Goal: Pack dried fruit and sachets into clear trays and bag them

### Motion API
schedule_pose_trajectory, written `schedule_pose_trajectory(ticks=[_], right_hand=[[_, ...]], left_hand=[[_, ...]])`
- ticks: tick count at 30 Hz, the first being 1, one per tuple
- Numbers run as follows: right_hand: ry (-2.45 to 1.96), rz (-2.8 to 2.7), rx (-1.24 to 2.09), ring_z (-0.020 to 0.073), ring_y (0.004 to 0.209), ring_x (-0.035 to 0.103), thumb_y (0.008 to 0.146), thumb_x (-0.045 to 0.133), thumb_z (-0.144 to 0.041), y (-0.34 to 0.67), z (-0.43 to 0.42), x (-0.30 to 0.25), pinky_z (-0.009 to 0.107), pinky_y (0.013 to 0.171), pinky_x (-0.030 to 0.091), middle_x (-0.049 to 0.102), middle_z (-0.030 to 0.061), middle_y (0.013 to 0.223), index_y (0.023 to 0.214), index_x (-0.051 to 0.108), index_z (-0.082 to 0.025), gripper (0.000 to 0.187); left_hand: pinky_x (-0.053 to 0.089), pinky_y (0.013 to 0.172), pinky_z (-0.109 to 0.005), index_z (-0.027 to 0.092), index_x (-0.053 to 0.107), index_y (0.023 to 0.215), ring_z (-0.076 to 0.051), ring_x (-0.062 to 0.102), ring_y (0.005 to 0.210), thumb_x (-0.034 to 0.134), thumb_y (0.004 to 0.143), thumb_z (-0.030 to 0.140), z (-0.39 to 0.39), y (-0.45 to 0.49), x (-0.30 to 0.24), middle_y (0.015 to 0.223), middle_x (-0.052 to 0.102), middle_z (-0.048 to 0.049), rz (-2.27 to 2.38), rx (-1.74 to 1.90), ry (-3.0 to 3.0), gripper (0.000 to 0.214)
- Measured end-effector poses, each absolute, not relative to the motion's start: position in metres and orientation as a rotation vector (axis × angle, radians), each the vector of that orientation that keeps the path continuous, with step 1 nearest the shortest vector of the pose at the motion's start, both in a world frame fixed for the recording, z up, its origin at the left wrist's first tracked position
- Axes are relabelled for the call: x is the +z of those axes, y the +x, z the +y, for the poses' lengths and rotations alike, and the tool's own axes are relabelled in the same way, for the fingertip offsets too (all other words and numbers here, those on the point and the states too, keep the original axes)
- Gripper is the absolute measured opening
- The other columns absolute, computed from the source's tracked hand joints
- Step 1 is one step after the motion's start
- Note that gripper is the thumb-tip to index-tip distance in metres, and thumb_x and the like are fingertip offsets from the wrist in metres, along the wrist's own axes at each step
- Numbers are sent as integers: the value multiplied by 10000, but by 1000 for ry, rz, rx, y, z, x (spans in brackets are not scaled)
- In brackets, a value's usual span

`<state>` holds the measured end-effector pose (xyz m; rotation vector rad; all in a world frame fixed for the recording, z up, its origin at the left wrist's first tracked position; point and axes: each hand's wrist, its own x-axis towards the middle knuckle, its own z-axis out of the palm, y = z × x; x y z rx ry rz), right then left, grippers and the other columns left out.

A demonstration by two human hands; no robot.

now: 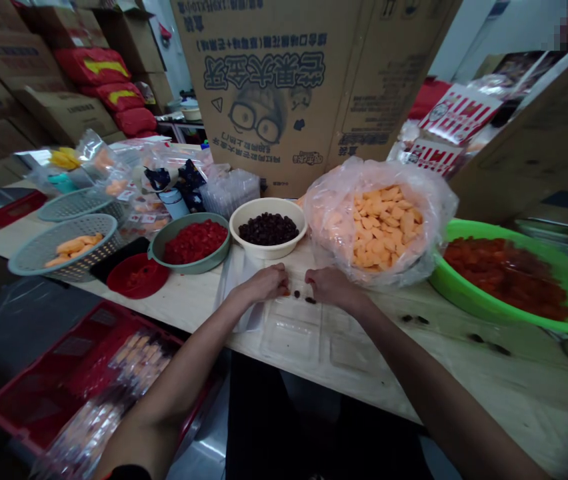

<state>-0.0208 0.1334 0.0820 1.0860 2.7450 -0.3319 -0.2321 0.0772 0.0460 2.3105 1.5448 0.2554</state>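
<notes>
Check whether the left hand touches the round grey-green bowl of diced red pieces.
Apart: the head view shows a clear gap between the left hand and the bowl.

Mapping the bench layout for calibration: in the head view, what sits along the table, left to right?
Grey-green plastic basket of orange strips → green-rimmed bowl of diced red pieces → white bowl of dark berries → clear plastic bag of orange cubes → bright green basin of red pieces

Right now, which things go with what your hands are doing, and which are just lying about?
With the hands: left hand, right hand, dark bits, clear tray, white bowl.
Lying about: green basin, plastic bag, basket, cardboard box.
</notes>
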Motion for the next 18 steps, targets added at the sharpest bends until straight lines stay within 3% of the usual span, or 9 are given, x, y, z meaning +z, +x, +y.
schedule_pose_trajectory(ticks=[6,10,15,18], right_hand=[[988,2730,-237,300,913,714,811,614,-138,-5,130,75,305,673,449,743,175,1002,1353,540,-148,548],[1032,2735,-270,274,904,711,911,543,-215,0,134,71,294,692,451,742,170,974,1147,656,-136,274],[1024,2771,-249,268,918,709,966,478,-244,-2,139,71,304,736,459,741,177,1000,1105,690,-131,278],[986,2785,-233,279,940,707,929,523,-213,-6,135,70,311,754,464,746,162,1000,1094,712,-163,256]], left_hand=[[479,776,-300,145,664,966,-224,632,851,597,815,130,74,-224,38,921,679,-85,1598,308,2317,166],[477,752,-270,157,688,864,-190,629,807,564,777,83,73,-228,34,885,681,-61,1588,424,2271,169],[478,723,-254,143,687,905,-167,628,782,478,818,65,83,-222,41,856,685,-46,1683,619,2177,239],[470,679,-236,144,708,865,-147,622,706,545,803,70,93,-206,43,807,692,-30,1631,644,2155,189]])
